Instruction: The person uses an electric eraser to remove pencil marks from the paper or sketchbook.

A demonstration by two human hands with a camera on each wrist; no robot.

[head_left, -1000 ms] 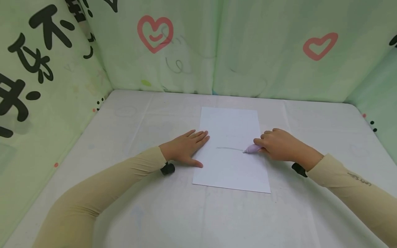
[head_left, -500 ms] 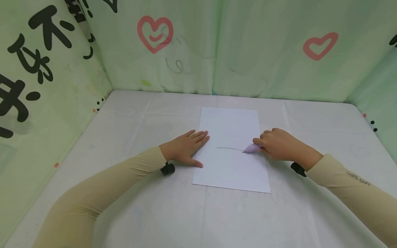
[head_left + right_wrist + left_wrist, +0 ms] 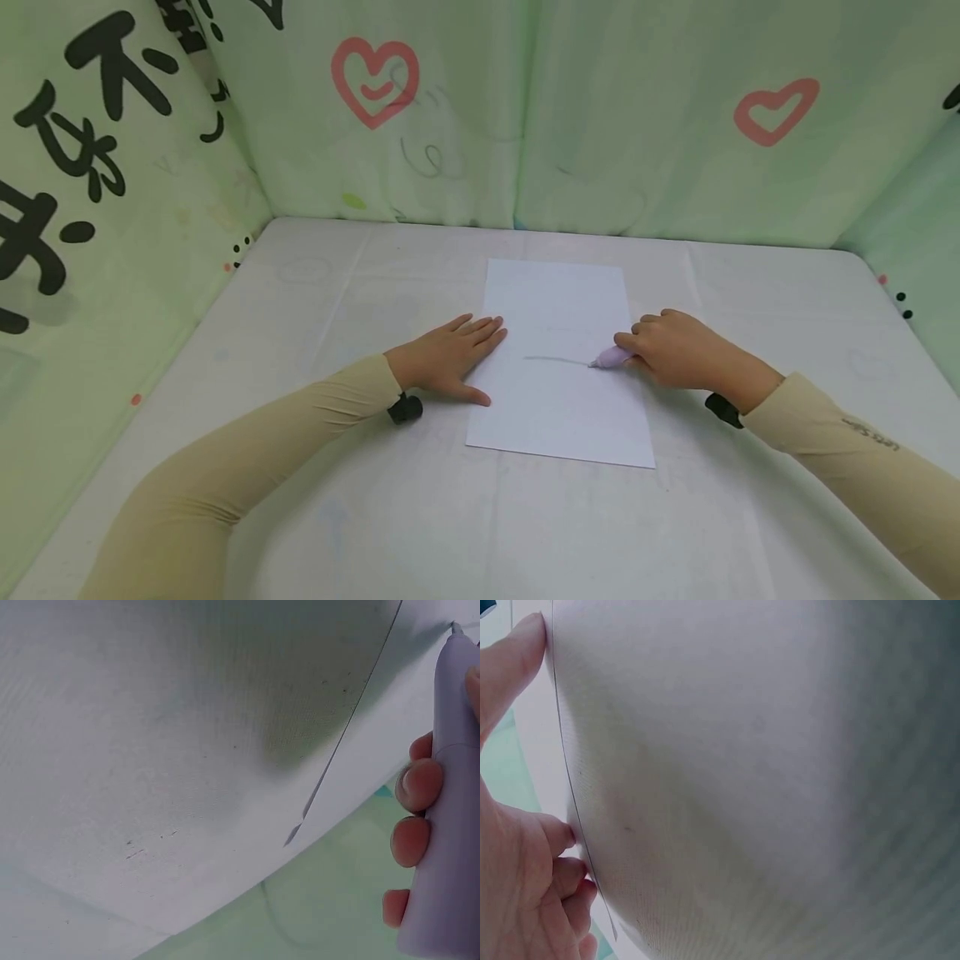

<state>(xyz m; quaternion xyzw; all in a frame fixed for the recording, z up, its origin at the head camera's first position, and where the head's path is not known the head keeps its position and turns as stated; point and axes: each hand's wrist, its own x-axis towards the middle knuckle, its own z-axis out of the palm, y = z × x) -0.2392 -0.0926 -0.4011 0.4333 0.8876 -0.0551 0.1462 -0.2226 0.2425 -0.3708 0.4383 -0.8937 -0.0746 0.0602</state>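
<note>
A white sheet of paper (image 3: 555,300) lies on the white-covered table. Across its middle runs a thin grey line (image 3: 553,359). My left hand (image 3: 450,357) rests flat at the sheet's left edge with fingers spread; in the left wrist view its thumb (image 3: 514,664) and fingertips lie along that edge. From the right, my right hand (image 3: 675,350) grips a thick lilac pen (image 3: 613,358) with a narrow tip. The tip points left, right at the line's right end. In the right wrist view, fingers curl round the pen's barrel (image 3: 450,847).
A white cloth (image 3: 405,517) covers the table around the paper. Green curtains (image 3: 600,125) with pink hearts and black lettering stand behind and at both sides. A black wrist camera (image 3: 406,409) sits under the left wrist, another (image 3: 724,411) under the right.
The pen tip has shifted very slightly left, then back right, at the line's right end. My left hand and the paper have stayed put.
</note>
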